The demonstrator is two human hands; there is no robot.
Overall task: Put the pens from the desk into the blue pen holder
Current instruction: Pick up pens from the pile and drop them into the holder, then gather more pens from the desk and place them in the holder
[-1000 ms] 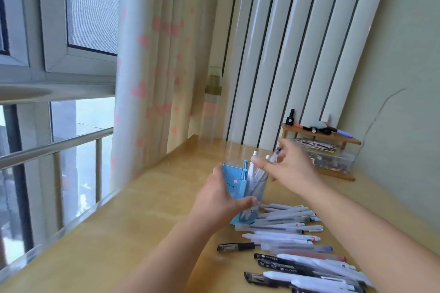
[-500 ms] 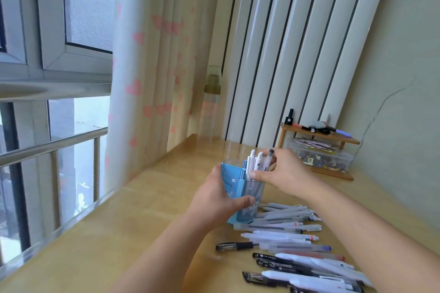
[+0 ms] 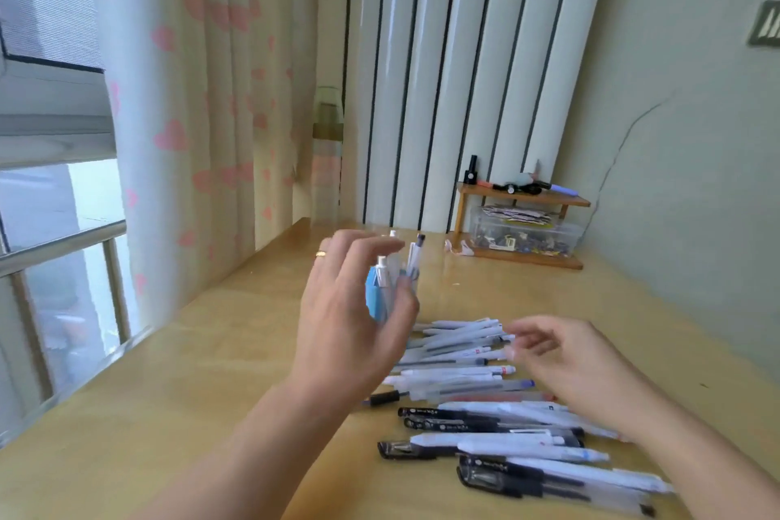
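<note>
From the head view, a spread of pens (image 3: pixel 472 376) lies side by side on the wooden worktop (image 3: pixel 190 393), near the right edge, while a few already stand in the blue pen holder (image 3: pixel 377 300). The left hand (image 3: pixel 350 325) hovers at the holder with fingers apart, gripping nothing that I can make out through the blur. The right hand (image 3: pixel 565 355) hangs over the loose pens, fingers loosely curled, empty. These pens look light, stiff and smooth-barrelled, likely to roll; pinching one at mid-barrel, or gathering several together, should serve.
</note>
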